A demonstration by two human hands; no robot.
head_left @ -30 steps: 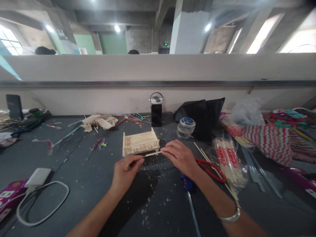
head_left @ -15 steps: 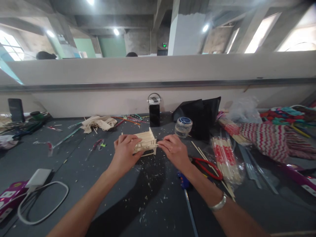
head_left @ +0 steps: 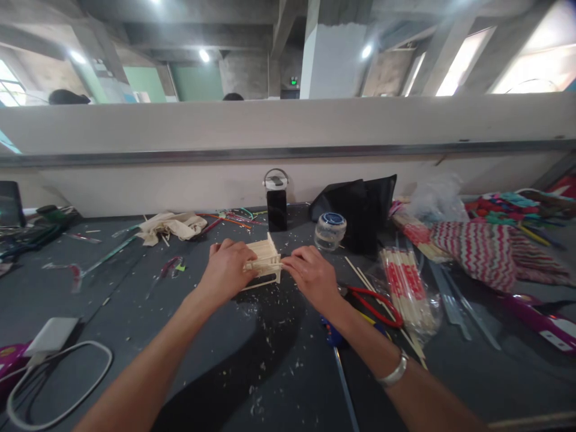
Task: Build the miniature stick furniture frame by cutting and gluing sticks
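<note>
A small model built of thin wooden sticks [head_left: 263, 251] stands on the dark table in front of me, with slatted rows and short posts at its right end. My left hand [head_left: 226, 267] grips its left side, fingers over the top. Beside the right end, my right hand [head_left: 311, 275] is closed in a pinch against a thin wooden stick, whose tip shows near the model's corner post. Most of that stick is hidden by my fingers. Below my right forearm lie red-handled pliers [head_left: 377, 305] and a blue glue gun [head_left: 332, 333], partly covered.
A clear jar with a blue lid [head_left: 330, 233] stands beyond my right hand, near a black phone [head_left: 276, 210]. To the right are a packet of wooden sticks [head_left: 407, 285] and knitted cloth [head_left: 479, 249]. A beige cloth [head_left: 171, 227] and a white charger [head_left: 53, 336] lie left.
The view has shifted slightly, so the scene sits a little further left. Both hands stay at the stick model, with hardly any change in their hold.
</note>
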